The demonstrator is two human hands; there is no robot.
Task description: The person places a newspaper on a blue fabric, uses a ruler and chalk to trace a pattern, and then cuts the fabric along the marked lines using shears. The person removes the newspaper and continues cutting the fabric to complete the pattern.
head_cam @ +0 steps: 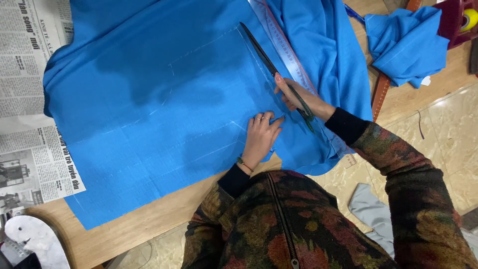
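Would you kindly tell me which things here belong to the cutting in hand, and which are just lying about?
In use:
- blue cloth, held flat by the left hand
- scissors in the right hand
- ruler beside the cut

Lying about:
- newspaper
- crumpled blue piece
- grey cloth on the floor

**Stuff sitting around the sewing table**

Newspaper sheets (30, 99) are lying spread over the left end of the wooden table (149, 224). A crumpled scrap of blue fabric (406, 42) is resting at the far right, just beside a dark red plastic box (455, 20) that's holding a yellow thread spool (471, 19). A white curved template (35, 239) is poking in at the bottom left. A grey cloth (371, 211) is lying on the tiled floor (448, 129).
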